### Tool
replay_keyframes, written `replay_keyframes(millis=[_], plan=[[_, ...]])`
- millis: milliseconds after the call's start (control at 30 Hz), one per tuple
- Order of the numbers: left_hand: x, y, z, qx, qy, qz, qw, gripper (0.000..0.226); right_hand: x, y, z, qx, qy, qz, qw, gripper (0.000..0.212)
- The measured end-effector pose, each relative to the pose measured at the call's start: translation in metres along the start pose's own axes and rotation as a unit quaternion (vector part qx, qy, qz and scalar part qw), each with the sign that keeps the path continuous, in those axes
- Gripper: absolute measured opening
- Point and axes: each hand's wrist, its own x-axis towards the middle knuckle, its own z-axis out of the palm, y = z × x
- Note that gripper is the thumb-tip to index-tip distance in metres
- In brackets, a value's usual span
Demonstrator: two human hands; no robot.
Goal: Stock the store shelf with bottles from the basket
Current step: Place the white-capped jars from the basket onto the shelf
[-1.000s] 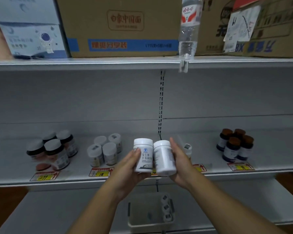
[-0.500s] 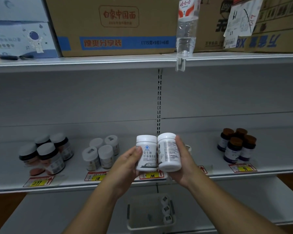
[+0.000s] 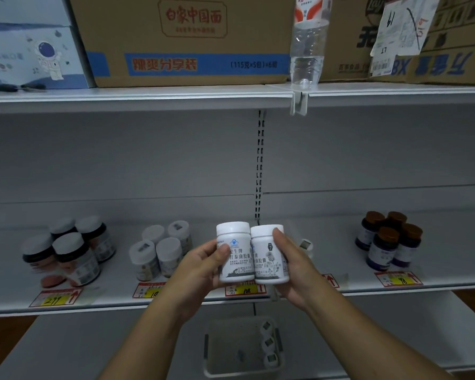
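Right now we've got one white bottle per hand: left hand (image 3: 203, 266) grips left bottle (image 3: 234, 252), right hand (image 3: 291, 266) grips right bottle (image 3: 269, 255), both upright, touching. Shelf (image 3: 340, 289) lies just beyond, w/ a white jar (image 3: 305, 244) behind, probably same type. Basket (image 3: 239, 349) below holds approx. three more.

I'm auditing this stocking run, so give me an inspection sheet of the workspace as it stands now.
Surface: white middle shelf, price tags along its front edge.
Job's things: left white bottle and right white bottle held side by side; grey basket below holds three more.
Clutter: dark jars, white-capped bottles, brown-capped bottles.
Hands: left hand and right hand each hold one bottle.
Cables: nothing seen.
Surroundings: cardboard boxes, water bottle on the top shelf.
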Motion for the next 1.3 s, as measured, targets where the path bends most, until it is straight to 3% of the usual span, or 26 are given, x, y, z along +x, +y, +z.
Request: replay_keyframes(millis=[167,233,333,400,533,667,867,967,1067,1167,1300], plan=[[0.024,0.029,-0.008,0.145,0.045,0.070,0.986,0.036,0.019,-0.028,0.008,-0.121,0.059,-0.115,0.984,0.027],[0.042,0.045,-0.017,0.178,0.087,0.099,0.975,0.041,0.030,-0.045,0.005,-0.204,0.091,-0.157,0.962,0.026],[0.066,0.061,-0.029,0.228,0.120,0.086,0.962,0.071,0.051,-0.062,-0.006,-0.278,0.109,-0.176,0.938,0.033],[0.079,0.064,-0.035,0.270,0.095,0.063,0.956,0.074,0.070,-0.067,-0.017,-0.328,0.123,-0.161,0.923,0.041],[0.102,0.053,-0.039,0.317,0.070,0.027,0.946,0.055,0.098,-0.062,-0.037,-0.385,0.094,-0.123,0.910,0.048],[0.129,0.042,-0.045,0.312,0.054,0.013,0.948,0.048,0.125,-0.051,-0.052,-0.383,0.089,-0.099,0.914,0.048],[0.166,0.018,-0.059,0.320,0.011,-0.071,0.945,0.044,0.153,-0.031,-0.061,-0.469,0.061,-0.040,0.880,0.058],[0.172,-0.001,-0.060,0.357,-0.013,-0.134,0.924,0.023,0.160,-0.014,-0.065,-0.520,0.023,0.010,0.854,0.052],[0.173,-0.010,-0.058,0.393,-0.012,-0.140,0.909,0.011,0.161,-0.004,-0.066,-0.523,0.026,0.029,0.851,0.032],[0.173,-0.013,-0.058,0.402,-0.019,-0.176,0.898,0.020,0.160,-0.004,-0.067,-0.550,0.028,0.020,0.834,0.021],[0.177,-0.014,-0.055,0.453,-0.024,-0.135,0.881,0.048,0.154,-0.006,-0.062,-0.570,0.013,0.035,0.821,0.048]])
